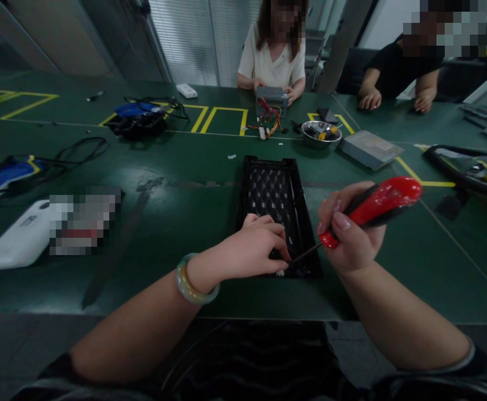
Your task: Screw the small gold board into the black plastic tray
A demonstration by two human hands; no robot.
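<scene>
A black plastic panel, shaped like a shallow tray with a quilted pattern of slots inside, lies lengthwise before me. In my right hand is a screwdriver with a red and black handle. Its thin shaft slants down to the left, and the tip is at the panel's near right corner. My left hand reaches over the panel's near end, fingers bent and closed together beside that tip. Whatever the left fingertips pinch is too small or hidden to name.
Left are a white case and a blurred-out item. Blue bundles with cables lie farther off. A metal bowl and grey box stand back right. Across the table, one person holds a power supply; another rests both hands.
</scene>
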